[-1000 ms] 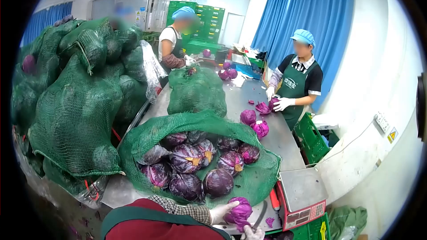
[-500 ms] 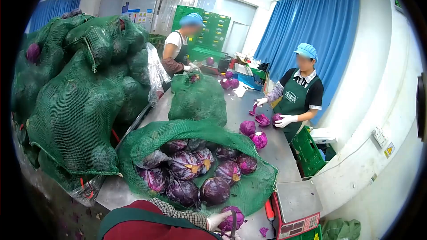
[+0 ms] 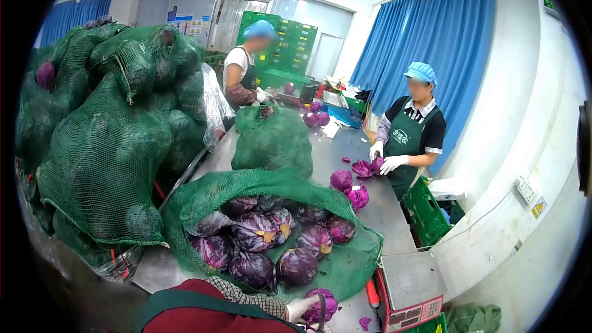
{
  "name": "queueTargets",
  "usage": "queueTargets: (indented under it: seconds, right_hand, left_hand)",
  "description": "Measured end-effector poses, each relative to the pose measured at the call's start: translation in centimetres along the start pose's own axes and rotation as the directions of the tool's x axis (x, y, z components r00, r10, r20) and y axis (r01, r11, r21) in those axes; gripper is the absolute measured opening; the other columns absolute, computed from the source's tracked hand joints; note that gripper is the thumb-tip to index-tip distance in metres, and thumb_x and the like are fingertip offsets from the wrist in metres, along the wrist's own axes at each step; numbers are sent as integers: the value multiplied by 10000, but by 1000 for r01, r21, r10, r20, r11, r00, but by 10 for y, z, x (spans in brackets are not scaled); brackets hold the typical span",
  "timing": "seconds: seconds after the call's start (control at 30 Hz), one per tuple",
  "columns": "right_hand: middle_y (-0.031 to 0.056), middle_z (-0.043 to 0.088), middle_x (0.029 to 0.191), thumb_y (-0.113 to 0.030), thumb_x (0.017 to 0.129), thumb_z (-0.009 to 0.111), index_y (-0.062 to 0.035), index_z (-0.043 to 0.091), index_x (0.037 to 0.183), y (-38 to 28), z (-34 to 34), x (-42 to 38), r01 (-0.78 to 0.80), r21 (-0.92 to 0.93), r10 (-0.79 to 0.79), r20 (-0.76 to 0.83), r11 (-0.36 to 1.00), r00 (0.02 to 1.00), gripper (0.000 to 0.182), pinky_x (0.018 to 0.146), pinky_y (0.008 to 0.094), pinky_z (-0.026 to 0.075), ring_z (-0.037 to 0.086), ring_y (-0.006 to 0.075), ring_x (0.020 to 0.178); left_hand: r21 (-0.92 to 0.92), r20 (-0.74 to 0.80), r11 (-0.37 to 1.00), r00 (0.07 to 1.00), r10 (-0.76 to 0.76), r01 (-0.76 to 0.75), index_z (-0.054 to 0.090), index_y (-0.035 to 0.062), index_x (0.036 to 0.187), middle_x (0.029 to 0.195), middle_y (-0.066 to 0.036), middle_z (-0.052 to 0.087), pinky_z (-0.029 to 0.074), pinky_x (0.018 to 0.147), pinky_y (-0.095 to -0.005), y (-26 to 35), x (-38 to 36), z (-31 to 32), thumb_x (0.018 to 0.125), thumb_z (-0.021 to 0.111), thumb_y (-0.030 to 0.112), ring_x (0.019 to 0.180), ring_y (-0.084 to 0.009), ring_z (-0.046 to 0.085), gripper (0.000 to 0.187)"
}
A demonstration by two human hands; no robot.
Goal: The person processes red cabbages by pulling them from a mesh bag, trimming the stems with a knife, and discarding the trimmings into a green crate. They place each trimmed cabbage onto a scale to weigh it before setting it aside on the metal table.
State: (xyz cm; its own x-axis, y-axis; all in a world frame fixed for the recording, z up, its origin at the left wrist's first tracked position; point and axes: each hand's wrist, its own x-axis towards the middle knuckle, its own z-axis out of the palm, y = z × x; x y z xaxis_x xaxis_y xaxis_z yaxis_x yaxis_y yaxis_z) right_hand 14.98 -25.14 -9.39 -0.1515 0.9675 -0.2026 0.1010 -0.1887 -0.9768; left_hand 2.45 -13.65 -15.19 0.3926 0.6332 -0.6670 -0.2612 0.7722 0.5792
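Purple cabbage sits clamped in the left hand's gloved fingers, steadied at the open sack's six o'clock; right hand unseen.

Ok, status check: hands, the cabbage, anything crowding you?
Left hand gripping red cabbage at table edge. Right hand barely in view, state unclear. Open net sack of cabbages right behind it, scale to the right.
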Motion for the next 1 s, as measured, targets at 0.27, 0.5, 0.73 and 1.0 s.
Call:
queueTargets:
  seconds: [0.27, 0.5, 0.73, 1.0]
  right_hand:
    - [-17, 591, 761, -119, 925, 600, -67, 648, 1009, -7, 2, -7, 114, -95, -117, -22, 989, 993, 110, 569, 224, 416, 518, 65, 639]
    - [-8, 617, 806, -96, 923, 592, -38, 638, 1064, -45, 6, -24, -34, -64, 27, -104, 997, 994, 159, 577, 225, 438, 528, 63, 645]
    - [-20, 574, 645, -214, 898, 642, -41, 615, 1007, -32, -51, -63, -27, 99, 73, -499, 995, 863, 206, 442, 269, 335, 450, 99, 470]
    - [87, 629, 961, -4, 859, 620, 18, 612, 1040, 24, -81, -71, -21, -421, -345, -770, 907, 537, 183, 671, 273, 492, 589, 148, 817]
  left_hand:
    - [-52, 27, 998, 999, -26, 28, 316, -39, 1420, 1396, -238, 443, 465, 960, -494, -4, 9, -4, 797, 692, 551, 1200, -341, 533, 937]
    - [-272, 163, 942, 974, -156, 196, 393, 136, 1412, 1429, -89, 454, 297, 1094, -511, 29, -11, 13, 916, 407, 657, 1336, -266, 397, 720]
    - [-436, 438, 847, 894, -96, 304, 394, 118, 1413, 1446, -132, 419, 257, 1149, -520, 60, -32, 34, 926, 524, 520, 1343, -273, 392, 645]
    - [-218, 861, 878, 507, -33, 426, 315, 100, 1467, 1477, -204, 363, 302, 1094, -597, 64, -3, 30, 858, 493, 612, 1341, -412, 376, 815]
